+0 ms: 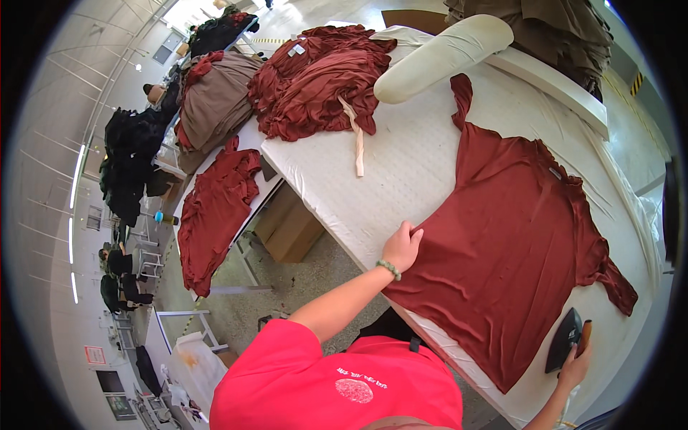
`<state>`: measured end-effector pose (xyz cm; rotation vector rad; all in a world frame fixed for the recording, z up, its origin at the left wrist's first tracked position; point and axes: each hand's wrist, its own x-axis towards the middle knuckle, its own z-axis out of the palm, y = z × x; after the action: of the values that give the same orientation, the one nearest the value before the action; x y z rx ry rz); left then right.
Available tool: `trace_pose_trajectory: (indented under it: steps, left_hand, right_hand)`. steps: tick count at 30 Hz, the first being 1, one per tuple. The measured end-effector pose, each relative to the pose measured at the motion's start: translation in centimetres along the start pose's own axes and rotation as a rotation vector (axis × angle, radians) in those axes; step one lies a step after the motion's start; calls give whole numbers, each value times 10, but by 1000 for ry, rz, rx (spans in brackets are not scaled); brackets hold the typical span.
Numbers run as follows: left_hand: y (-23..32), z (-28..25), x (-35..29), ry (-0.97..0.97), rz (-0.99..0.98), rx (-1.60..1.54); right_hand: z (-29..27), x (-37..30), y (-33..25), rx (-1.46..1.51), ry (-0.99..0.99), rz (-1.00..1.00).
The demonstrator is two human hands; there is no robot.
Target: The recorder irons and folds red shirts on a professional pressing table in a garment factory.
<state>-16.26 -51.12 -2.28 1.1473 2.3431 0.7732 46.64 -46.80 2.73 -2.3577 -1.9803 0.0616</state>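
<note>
A dark red T-shirt (pixel 512 236) lies spread flat on the white padded ironing table (pixel 401 165). My left hand (pixel 401 247) grips the shirt's hem at the table's near edge; a beaded bracelet is on that wrist. My right hand (pixel 575 365) holds the handle of a black iron (pixel 564 338), which rests on the table just beyond the shirt's lower right sleeve.
A heap of dark red garments (pixel 319 79) sits at the table's far end beside a cream sleeve board (pixel 441 57). Brown garments (pixel 552 29) are stacked at the back right. Another red shirt (pixel 211 215) hangs over a side table, above a cardboard box (pixel 290 226).
</note>
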Motion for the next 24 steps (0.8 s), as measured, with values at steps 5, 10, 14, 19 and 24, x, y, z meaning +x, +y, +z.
trace_pose_trajectory:
  steps: [5,10,14,19,24]
  left_hand:
    - [14,-3,5,-271,-44,-299]
    - [26,-64,3,-138,-10,-568]
    - [15,-58,12,-209,-39,-681]
    - [16,-58,5,-239,-38,-711]
    - [4,-68,9,-221,-108,-756]
  right_hand:
    - [-48,42,-33,354,-526,302]
    - [-63,29,-208,621,-271,48]
    - [-74,1,-340,377,-374,-446]
    - [-51,38,-402,360,-377,-645]
    - [-42,105,-324,173,-23,-226]
